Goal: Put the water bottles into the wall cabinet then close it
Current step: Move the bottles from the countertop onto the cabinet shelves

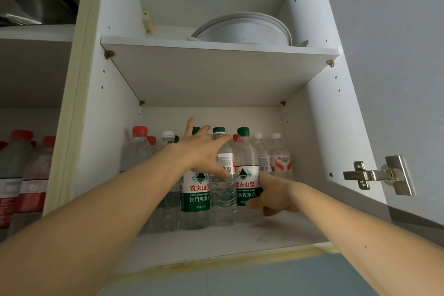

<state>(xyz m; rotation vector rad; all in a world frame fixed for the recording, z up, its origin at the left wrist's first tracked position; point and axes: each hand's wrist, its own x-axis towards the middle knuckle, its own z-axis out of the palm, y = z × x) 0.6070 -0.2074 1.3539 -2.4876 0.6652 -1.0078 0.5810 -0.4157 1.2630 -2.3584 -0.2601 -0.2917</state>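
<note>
Three green-capped bottles stand upright at the front of the lower shelf (216,240), centre of the frame, long axes vertical, packed shoulder to shoulder. Rightmost green-label bottle (246,175) sits directly against the right hand (276,196), which comes in from the lower right; thumb and fingers curl round its lower label, gripping it. Middle bottle (224,190) shows its barcode side; left hand (204,151) lies over its shoulder from the left, fingers spread and fairly straight, thumb pointing down toward the barcode, so it presses or steadies rather than clamps. Left green-label bottle (195,194) stands just beside it, partly behind the left wrist.

Right hand is the one that holds a bottle; judged next move is a short push back or release, bottle already standing on the shelf.

Behind: red-capped bottles (139,142) at left, white-capped bottles (280,158) at right. Above, a white round lid (242,29) on the upper shelf. Cabinet door (396,67) hangs open at the right, hinge (377,175) showing; closing not yet done.
</note>
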